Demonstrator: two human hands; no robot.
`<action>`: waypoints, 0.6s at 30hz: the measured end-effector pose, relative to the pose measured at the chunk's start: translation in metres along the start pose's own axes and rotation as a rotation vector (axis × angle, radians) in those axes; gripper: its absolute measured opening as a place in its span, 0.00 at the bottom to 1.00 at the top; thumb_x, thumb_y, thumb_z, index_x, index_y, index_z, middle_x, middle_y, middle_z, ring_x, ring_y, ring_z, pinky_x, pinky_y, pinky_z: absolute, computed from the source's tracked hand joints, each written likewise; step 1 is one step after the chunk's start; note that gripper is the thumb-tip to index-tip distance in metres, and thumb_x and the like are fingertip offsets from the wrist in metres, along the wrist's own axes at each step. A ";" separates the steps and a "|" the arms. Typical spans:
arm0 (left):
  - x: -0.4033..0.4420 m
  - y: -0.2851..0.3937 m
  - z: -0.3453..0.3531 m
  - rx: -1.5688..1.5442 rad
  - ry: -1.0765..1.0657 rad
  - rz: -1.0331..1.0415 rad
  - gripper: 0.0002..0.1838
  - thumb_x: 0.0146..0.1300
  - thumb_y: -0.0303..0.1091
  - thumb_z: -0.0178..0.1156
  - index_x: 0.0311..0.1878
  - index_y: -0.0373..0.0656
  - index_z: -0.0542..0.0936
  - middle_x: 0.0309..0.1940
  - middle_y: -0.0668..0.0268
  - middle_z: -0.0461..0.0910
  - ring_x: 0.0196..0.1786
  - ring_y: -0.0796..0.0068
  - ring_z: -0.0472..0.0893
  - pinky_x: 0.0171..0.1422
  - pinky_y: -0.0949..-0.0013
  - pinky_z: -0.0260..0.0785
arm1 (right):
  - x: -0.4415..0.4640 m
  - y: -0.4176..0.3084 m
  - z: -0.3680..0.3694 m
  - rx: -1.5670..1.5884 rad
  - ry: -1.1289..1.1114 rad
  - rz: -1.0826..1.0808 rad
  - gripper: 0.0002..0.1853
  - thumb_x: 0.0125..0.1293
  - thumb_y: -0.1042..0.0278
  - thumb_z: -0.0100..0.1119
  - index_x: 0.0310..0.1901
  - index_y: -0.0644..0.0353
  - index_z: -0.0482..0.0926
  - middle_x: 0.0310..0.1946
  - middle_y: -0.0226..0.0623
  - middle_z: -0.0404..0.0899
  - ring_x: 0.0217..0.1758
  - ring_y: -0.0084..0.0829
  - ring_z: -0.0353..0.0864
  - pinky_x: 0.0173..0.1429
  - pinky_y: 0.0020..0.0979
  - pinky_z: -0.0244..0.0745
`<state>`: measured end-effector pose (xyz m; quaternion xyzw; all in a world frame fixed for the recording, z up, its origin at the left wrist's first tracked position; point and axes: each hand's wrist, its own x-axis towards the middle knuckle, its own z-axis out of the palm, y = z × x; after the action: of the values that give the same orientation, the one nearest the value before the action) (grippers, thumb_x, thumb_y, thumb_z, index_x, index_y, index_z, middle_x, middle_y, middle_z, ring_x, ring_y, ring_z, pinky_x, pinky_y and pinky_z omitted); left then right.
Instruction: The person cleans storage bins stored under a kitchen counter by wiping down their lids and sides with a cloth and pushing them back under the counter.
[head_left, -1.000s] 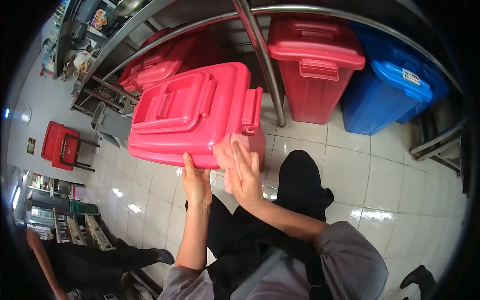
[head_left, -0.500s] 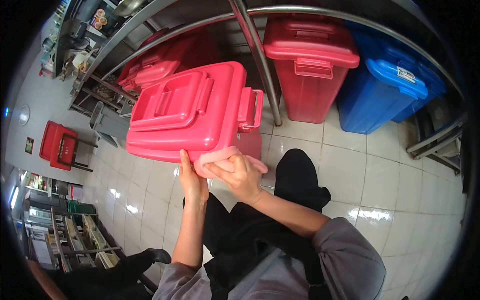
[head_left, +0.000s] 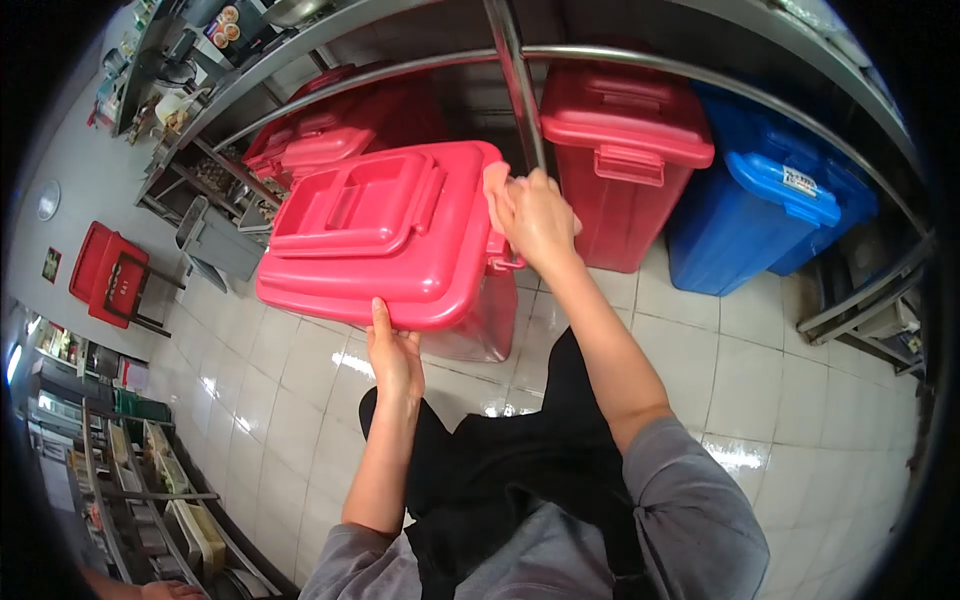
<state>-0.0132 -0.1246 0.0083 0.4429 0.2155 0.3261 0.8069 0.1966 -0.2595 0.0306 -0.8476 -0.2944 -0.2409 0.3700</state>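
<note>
A pink lidded bin stands in front of me, its lid [head_left: 410, 270] closed and tilted in my view. My left hand [head_left: 395, 358] grips the lid's near rim, thumb on top and fingers underneath. My right hand [head_left: 542, 222] is closed around a pink cloth [head_left: 495, 190] and presses it against the lid's right end, just above the side latch [head_left: 503, 258]. Part of the cloth is hidden behind the fingers. Below the lid, the bin's body [head_left: 480, 325] reaches down to the tiled floor.
Under a steel rack [head_left: 640, 58] stand a red bin [head_left: 625, 210], blue bins [head_left: 730, 230] and another red-lidded bin [head_left: 325, 145]. A grey bin [head_left: 222, 240] is at the left. Lower left are shelves [head_left: 150, 495] and part of another person's hand [head_left: 172, 590].
My right hand has moved the cloth up and away from the near corner to the lid's right end. My left hand keeps its hold on the rim. The other person's leg has left view.
</note>
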 end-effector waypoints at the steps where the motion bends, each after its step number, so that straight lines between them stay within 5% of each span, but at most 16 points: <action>1: 0.000 -0.001 0.001 0.000 -0.006 0.011 0.26 0.78 0.48 0.50 0.67 0.38 0.64 0.65 0.59 0.72 0.66 0.67 0.75 0.72 0.56 0.68 | -0.011 -0.015 -0.013 -0.014 -0.017 -0.019 0.14 0.62 0.61 0.63 0.43 0.61 0.84 0.38 0.49 0.78 0.43 0.47 0.77 0.47 0.45 0.75; 4: 0.003 -0.001 0.004 0.003 -0.008 0.042 0.26 0.78 0.48 0.50 0.66 0.38 0.63 0.65 0.59 0.72 0.66 0.67 0.75 0.71 0.55 0.68 | -0.061 -0.036 -0.025 0.056 0.087 -0.239 0.16 0.62 0.61 0.63 0.47 0.62 0.81 0.41 0.46 0.77 0.44 0.45 0.78 0.47 0.45 0.77; 6: 0.001 -0.005 0.002 0.013 0.028 0.021 0.25 0.78 0.49 0.50 0.66 0.38 0.63 0.64 0.59 0.72 0.66 0.67 0.75 0.71 0.55 0.69 | -0.058 -0.033 -0.028 0.121 0.004 -0.124 0.15 0.62 0.62 0.63 0.45 0.62 0.81 0.42 0.45 0.76 0.46 0.45 0.78 0.47 0.47 0.80; 12: -0.002 -0.001 0.001 0.008 -0.017 0.029 0.24 0.78 0.48 0.50 0.64 0.38 0.64 0.63 0.57 0.73 0.64 0.65 0.77 0.68 0.55 0.72 | 0.073 0.046 0.030 -0.211 -0.212 -0.095 0.18 0.70 0.54 0.51 0.41 0.61 0.83 0.41 0.52 0.83 0.46 0.50 0.82 0.47 0.47 0.82; 16: -0.001 -0.001 0.001 -0.009 -0.031 0.029 0.24 0.79 0.47 0.50 0.64 0.37 0.64 0.62 0.56 0.74 0.62 0.64 0.78 0.67 0.54 0.73 | 0.092 0.095 0.084 0.716 -0.604 0.586 0.38 0.74 0.28 0.35 0.31 0.57 0.80 0.24 0.36 0.80 0.26 0.32 0.79 0.31 0.37 0.73; 18: -0.002 0.000 0.002 0.016 -0.018 0.028 0.24 0.79 0.47 0.50 0.64 0.36 0.64 0.61 0.56 0.74 0.62 0.64 0.79 0.67 0.54 0.73 | 0.072 0.084 0.098 0.997 -0.421 0.762 0.44 0.61 0.14 0.40 0.21 0.55 0.76 0.18 0.28 0.72 0.20 0.20 0.67 0.24 0.25 0.57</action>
<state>-0.0137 -0.1272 0.0097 0.4551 0.2045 0.3316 0.8007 0.3234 -0.2077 -0.0244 -0.6486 -0.1163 0.2428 0.7119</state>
